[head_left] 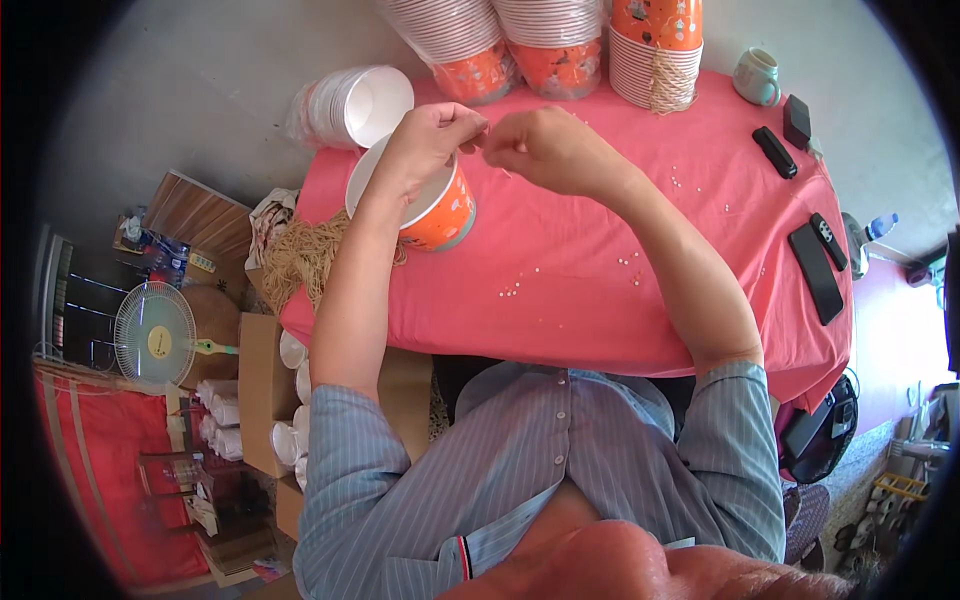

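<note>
Your left hand (432,148) and right hand (548,145) nearly meet over the pink cloth-covered table (520,260) — each with fingertips drawn together, though I can't tell what they pinch. The round orange paper bucket with a white inside (443,218) stands upright, partly hidden behind your left forearm — near tangled beige cords (305,255).

Small workroom, stacked buckets (635,72), cardboard box (260,390)

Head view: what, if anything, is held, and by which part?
Can't tell: left hand and right hand look pinched close together near the orange-printed bucket, but anything held is too small to make out.
</note>
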Motion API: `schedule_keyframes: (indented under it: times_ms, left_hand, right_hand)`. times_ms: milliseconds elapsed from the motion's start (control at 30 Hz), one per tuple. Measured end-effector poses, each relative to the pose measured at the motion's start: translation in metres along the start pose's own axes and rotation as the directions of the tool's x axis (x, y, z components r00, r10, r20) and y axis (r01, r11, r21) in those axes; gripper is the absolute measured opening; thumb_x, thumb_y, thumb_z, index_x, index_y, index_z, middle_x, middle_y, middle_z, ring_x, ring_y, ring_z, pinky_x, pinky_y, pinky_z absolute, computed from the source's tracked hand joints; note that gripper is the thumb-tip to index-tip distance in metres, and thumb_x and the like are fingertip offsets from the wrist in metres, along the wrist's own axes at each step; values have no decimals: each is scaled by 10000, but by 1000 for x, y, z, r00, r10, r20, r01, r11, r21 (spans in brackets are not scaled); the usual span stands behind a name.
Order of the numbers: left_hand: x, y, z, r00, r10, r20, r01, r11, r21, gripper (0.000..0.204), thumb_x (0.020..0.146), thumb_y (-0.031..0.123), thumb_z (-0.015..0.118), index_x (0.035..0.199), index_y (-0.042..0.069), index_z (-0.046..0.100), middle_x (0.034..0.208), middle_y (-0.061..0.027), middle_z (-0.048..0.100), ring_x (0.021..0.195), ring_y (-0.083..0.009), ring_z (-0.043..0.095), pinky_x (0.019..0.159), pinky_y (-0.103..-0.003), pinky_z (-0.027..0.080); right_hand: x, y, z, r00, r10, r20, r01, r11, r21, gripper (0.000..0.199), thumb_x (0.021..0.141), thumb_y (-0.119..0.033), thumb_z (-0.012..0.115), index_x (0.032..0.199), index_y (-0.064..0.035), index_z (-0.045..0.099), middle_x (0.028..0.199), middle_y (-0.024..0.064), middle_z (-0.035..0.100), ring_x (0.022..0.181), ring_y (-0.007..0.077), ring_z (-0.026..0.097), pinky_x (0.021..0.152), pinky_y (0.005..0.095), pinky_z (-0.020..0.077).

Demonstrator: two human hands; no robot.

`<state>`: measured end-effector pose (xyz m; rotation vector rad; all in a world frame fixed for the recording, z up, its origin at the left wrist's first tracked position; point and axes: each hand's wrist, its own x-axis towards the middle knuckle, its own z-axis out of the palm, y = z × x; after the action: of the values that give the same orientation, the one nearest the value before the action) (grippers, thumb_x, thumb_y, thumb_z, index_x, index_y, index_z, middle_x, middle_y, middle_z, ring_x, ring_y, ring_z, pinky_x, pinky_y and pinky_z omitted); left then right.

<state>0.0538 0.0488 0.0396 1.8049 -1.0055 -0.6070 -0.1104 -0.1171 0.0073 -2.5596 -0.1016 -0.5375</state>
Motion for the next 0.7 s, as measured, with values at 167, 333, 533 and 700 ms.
schedule_keyframes:
  times_ms: [167,333,533,700]
  left_hand:
    - [-12,10,6,999,21,45,-21,1000,-2,256,1055,234,688,1158,37,815,1003,-8,805,921,-72,700,791,-238,479]
    - [-14,5,1,994,40,97,-40,999,-2,298,1072,267,672,1185,32,817,1022,-18,808,998,-90,712,878,-260,497]
    - [-17,8,8,992,68,105,-60,996,-73,272,1064,209,715,1170,-26,804,1038,-65,811,992,-119,726,915,-272,537]
    - [-14,0,6,993,70,91,-61,993,-96,237,1067,202,739,1169,-5,792,1009,-43,807,943,-93,711,852,-260,513]
  right_hand:
    - [8,12,6,956,204,-211,-63,846,530,173,1059,-158,737,1106,-15,821,952,44,796,872,109,704,824,300,590]
    - [13,20,21,936,249,-247,-43,781,623,195,1000,-191,780,1132,-67,852,945,75,821,858,144,755,826,333,611]
    - [9,12,22,926,279,-252,-57,767,639,172,1030,-174,760,1118,-56,849,954,39,809,882,110,728,829,307,595]
    - [10,12,24,921,298,-251,-70,761,645,187,1054,-187,748,1135,-48,844,954,-4,787,923,78,696,819,282,570]
